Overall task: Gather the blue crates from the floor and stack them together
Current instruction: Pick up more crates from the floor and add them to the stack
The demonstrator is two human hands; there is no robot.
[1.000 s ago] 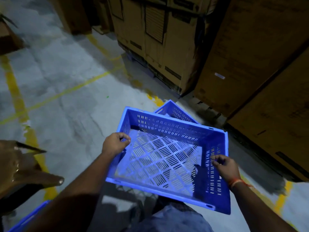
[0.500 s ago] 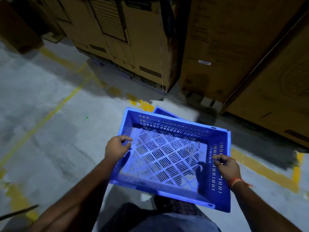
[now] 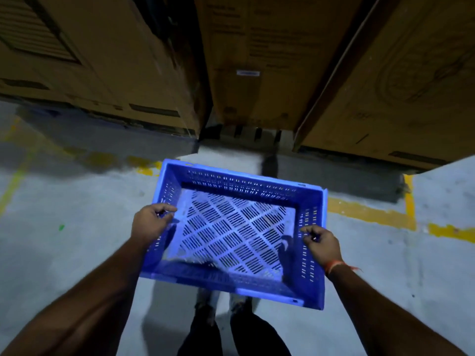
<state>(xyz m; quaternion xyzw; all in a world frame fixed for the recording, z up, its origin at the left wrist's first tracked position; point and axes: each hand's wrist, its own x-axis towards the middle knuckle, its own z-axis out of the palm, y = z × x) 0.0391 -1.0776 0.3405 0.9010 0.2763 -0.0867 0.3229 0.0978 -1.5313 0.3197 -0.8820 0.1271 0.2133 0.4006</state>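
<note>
On the left of the view, grey concrete floor (image 3: pixel 64 253) carries worn yellow lines (image 3: pixel 15 181) and a small green speck (image 3: pixel 61 227). The left hand (image 3: pixel 150 223) has its fingers curled over the left rim of the blue crate (image 3: pixel 239 227), pinching the wall. The crate is held off the floor at about waist height, open side up and empty, above the person's feet (image 3: pixel 223 309). Its lattice bottom is unobstructed. The right hand (image 3: pixel 321 244), with an orange thread at the wrist (image 3: pixel 336 265), hooks its fingers over the right rim likewise. Tall cardboard cartons (image 3: pixel 270 60) stand close ahead and to the right.

Risks, as judged: both grips are fingertip holds on thin rims, so a swing or a knock against the cartons could tip the crate and slip it free. No second crate is in view here, so a misaligned set-down could leave the stack skewed. Dim light hampers footing.
</note>
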